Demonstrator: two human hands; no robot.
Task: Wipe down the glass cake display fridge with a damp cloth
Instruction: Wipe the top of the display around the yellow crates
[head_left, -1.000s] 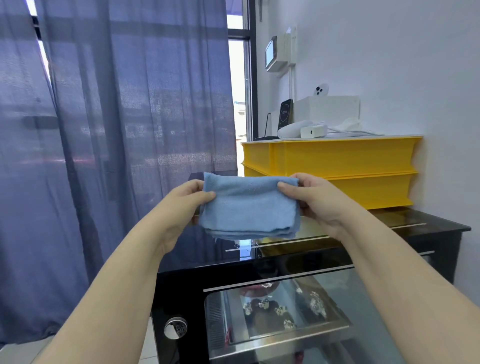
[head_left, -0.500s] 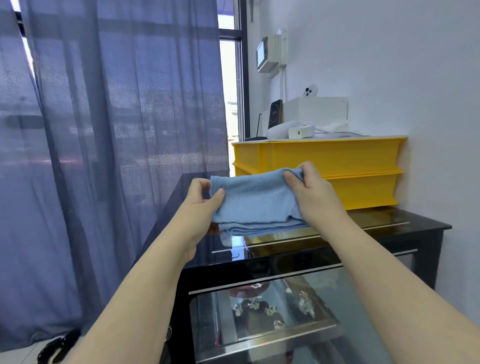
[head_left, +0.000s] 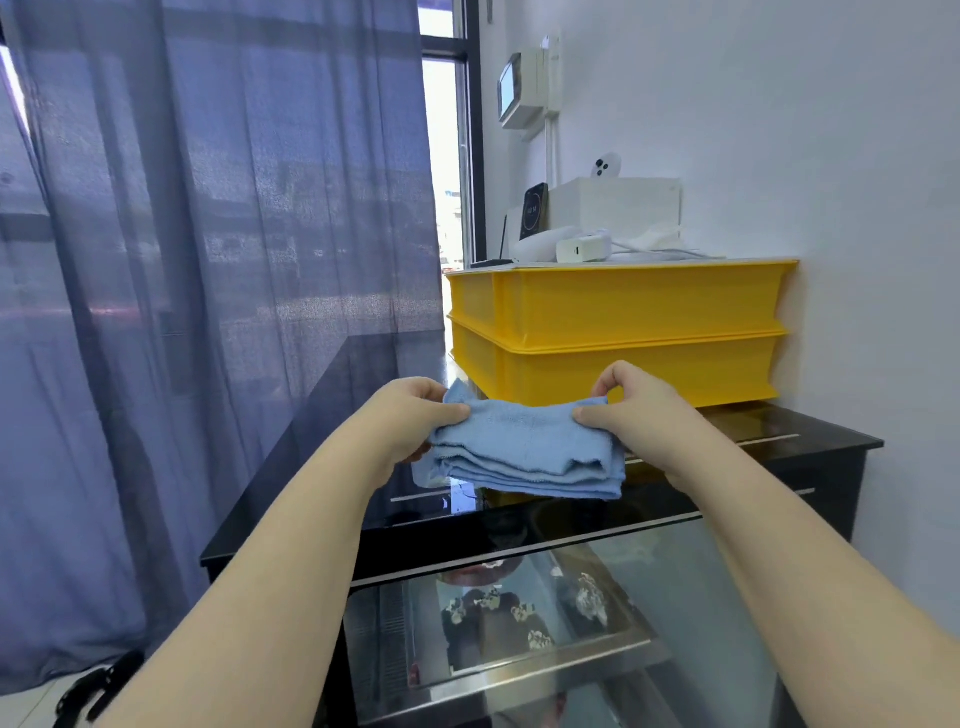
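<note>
Holding the blue cloth (head_left: 524, 447) out in front of me, both hands on it. My left hand (head_left: 410, 415) pinches the left edge between thumb and fingers, and my right hand (head_left: 634, 410) pinches the top right corner the same way. The cloth is folded into several layers and sags a little in the middle. It hangs over the fridge (head_left: 332, 426), above its glossy black top; I can't tell whether the bottom fold touches it.

That top is shiny enough to mirror the yellow crates (head_left: 613, 312), two of them stacked at the far right against the white wall (head_left: 805, 130). Below the black top runs the slanted glass front (head_left: 691, 566) with metal trim, and through it I see dark cakes (head_left: 493, 618) with pale toppings on a shelf.

On the crates sit a white box (head_left: 618, 205), a dark screen (head_left: 534, 212) propped upright beside it, a white charger (head_left: 582, 248) and some loose cable. Higher up, a small wall unit (head_left: 519, 88) with a screen is fixed to the wall.

To my left a sheer blue-grey curtain (head_left: 208, 260) fills the view, daylight coming through it. A narrow strip of bare window (head_left: 447, 156) shows between curtain and wall. Down at the floor, lower left, lies a black strap (head_left: 98, 691).
</note>
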